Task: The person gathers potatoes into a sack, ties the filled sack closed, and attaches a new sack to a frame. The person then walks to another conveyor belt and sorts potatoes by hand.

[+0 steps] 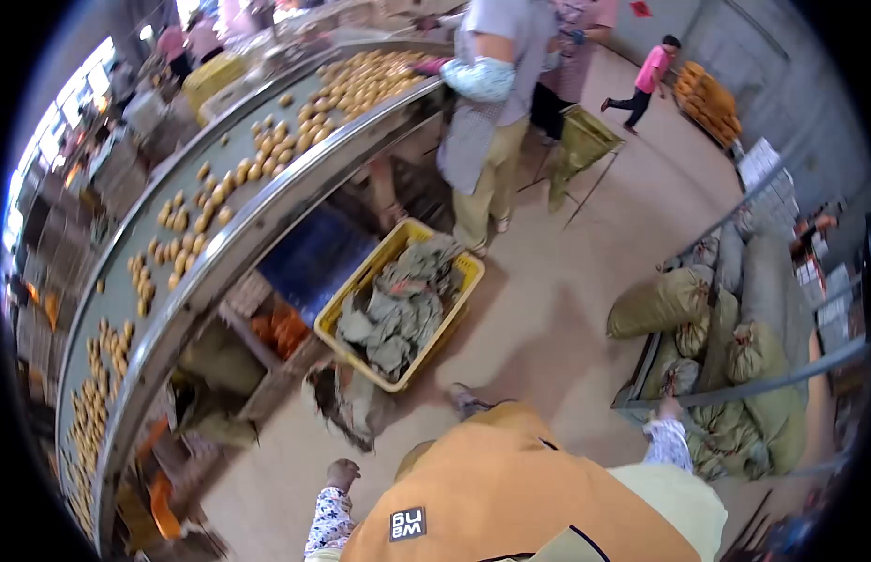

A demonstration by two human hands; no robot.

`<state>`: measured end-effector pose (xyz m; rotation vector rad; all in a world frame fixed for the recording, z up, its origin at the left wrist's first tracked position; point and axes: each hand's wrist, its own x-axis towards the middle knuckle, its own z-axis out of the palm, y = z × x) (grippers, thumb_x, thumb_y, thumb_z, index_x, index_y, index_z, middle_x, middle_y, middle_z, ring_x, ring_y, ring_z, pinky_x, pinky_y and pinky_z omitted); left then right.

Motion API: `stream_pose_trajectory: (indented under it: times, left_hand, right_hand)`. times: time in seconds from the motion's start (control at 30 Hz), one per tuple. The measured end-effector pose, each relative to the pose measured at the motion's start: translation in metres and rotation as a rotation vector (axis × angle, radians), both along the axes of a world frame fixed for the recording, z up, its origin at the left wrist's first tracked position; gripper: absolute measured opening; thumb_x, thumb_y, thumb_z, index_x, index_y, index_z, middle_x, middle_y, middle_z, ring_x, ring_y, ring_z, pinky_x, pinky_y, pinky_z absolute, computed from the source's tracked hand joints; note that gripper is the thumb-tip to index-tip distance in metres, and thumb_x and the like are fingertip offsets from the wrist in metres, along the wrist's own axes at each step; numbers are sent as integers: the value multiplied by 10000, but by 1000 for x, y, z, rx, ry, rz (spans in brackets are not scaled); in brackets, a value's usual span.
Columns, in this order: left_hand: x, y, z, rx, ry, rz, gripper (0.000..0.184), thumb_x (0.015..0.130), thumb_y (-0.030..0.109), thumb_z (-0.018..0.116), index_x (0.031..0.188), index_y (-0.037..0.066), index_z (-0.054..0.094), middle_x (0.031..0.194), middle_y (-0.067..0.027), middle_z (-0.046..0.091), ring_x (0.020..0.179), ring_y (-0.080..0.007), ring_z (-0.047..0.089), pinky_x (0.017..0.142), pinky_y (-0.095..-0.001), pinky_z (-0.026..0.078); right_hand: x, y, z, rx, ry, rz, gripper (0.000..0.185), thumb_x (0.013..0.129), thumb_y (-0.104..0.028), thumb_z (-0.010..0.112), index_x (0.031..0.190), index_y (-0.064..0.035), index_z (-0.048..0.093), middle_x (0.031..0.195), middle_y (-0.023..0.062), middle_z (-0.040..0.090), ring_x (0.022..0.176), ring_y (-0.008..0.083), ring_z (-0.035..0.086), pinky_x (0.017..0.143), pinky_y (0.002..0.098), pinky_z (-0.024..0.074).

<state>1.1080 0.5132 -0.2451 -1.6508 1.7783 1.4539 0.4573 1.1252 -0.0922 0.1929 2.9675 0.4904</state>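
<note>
My left hand (pixel 342 474) hangs low at my left side, fingers loosely bent and nothing in them. Nearest to it is a crumpled grey-green sack (pixel 368 412) on the floor, apart from the hand. Just beyond stands a yellow plastic crate (pixel 395 384) filled with crumpled grey-green sacks (pixel 402 304). At my right side, my right hand (pixel 670 409) is closed at the metal rail (pixel 735 391) of a cart; its fingers are small and partly hidden. Full, tied green sacks (pixel 658 304) lie piled in the cart around that hand.
A curved conveyor (pixel 196 272) carries many potatoes (pixel 276 145) along the left. A co-worker (pixel 496 94) stands beside it, near a sack on a metal stand (pixel 583 145). Another person in pink (pixel 651 80) walks farther back, by stacked orange sacks (pixel 707 101).
</note>
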Motion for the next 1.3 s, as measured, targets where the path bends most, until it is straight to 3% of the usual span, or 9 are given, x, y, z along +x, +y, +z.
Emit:
stream_pose_trajectory:
  times: [0.27,0.5,0.6,0.63,0.73,0.93,1.07,1.2,1.3]
  left_hand:
    - [-350,-67,85,-48,351,-152,296,818,343,550,827,60,636,743,-74,645,666,-179,607,606,-302,463]
    - [-563,39,161,-76,322,-697,237,801,279,557,842,68,657,779,-63,657,746,-150,612,738,-298,462]
    - [-610,47,135,-32,405,-605,203,791,238,555,862,78,658,805,-79,658,781,-184,622,744,-304,466]
    - [-630,41,135,-50,362,-585,201,788,234,554,865,81,658,814,-86,657,792,-201,624,744,-311,467]
    - [-670,18,139,-148,248,-568,241,765,273,523,836,90,663,828,-123,647,836,-259,612,774,-355,457]
    - [-789,1,153,-229,114,-305,273,788,291,527,716,57,648,667,-99,636,626,-198,623,661,-322,486]
    - [-943,4,143,-229,239,-648,368,795,362,484,692,50,648,677,-128,632,645,-254,616,684,-365,471]
    - [-1157,44,175,-211,434,-851,393,799,395,459,943,68,624,856,-134,638,857,-308,594,784,-407,436]
    - [-1302,68,224,-209,484,-951,433,796,399,468,1073,79,563,1013,-164,597,974,-321,551,845,-400,417]
  right_hand:
    - [238,6,-115,-465,-721,-3,325,773,-347,565,941,-71,599,939,159,617,858,299,597,726,403,474]
    - [7,-47,-172,-440,-572,276,458,688,-401,592,966,-39,561,934,189,592,856,356,567,744,451,454]
    - [-143,-136,-51,-698,-61,333,428,737,-306,636,1065,-49,540,952,183,594,878,318,574,748,412,466]
    - [-186,-178,-7,-1669,-170,128,350,780,-225,617,1073,-52,535,932,179,599,852,281,595,752,380,478]
    - [-292,-289,102,-1962,-436,110,263,890,-174,498,1123,-56,524,875,115,600,800,162,609,748,294,485]
    - [-412,-348,152,-1387,-284,868,382,878,-334,481,1120,-44,535,961,164,619,814,262,614,745,309,481]
    - [-478,-270,137,-729,-380,490,442,837,-349,485,1142,-31,520,1080,176,574,1006,327,542,854,337,429]
    - [-512,-97,61,-1354,-298,-122,251,818,-210,518,992,-42,584,900,110,612,804,229,582,734,281,454]
    - [-524,12,38,-862,-159,-359,205,707,-199,627,883,-97,605,848,76,592,757,265,570,660,363,464]
